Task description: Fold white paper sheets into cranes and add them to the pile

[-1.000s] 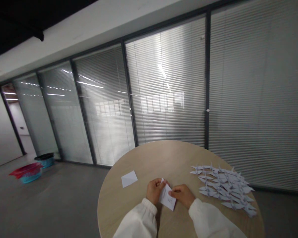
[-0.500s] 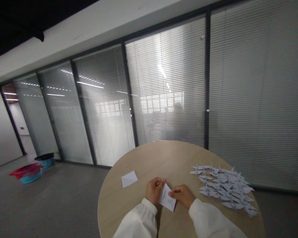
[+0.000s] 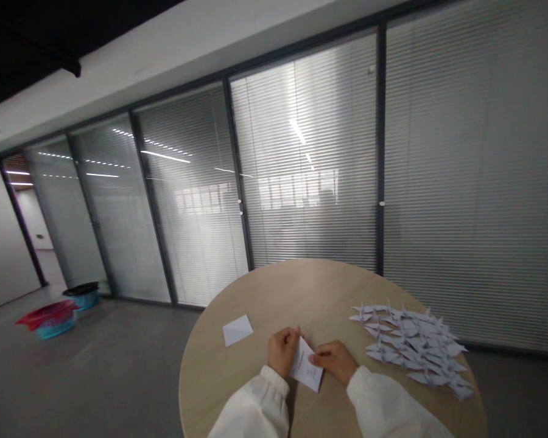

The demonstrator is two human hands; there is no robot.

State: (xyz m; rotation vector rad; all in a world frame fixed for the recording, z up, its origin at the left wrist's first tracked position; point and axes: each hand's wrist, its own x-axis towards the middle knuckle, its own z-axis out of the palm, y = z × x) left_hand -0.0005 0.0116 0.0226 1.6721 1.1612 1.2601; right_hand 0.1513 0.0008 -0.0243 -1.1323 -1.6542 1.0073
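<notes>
A small folded sheet of white paper (image 3: pixel 307 368) with printed text on it is held between my two hands over the round table. My left hand (image 3: pixel 282 350) is closed on its upper left edge, the fingertips pinched near the top corner. On the opposite side, my right hand (image 3: pixel 335 360) grips the right edge between thumb and fingers. To the left lies another creased piece of white paper (image 3: pixel 237 330), flat on the wood. Many folded paper cranes (image 3: pixel 411 344) stand in rows at the right, apart from my right hand.
The round wooden table (image 3: pixel 301 286) stands close to a glass partition with blinds (image 3: pixel 305 225). On the floor at the left are a basin with a red liner (image 3: pixel 50 316) and another with a black liner (image 3: pixel 84 295).
My left fingertips have shifted slightly at the paper's top corner. The paper has barely moved; the other sheet and the cranes stay in place.
</notes>
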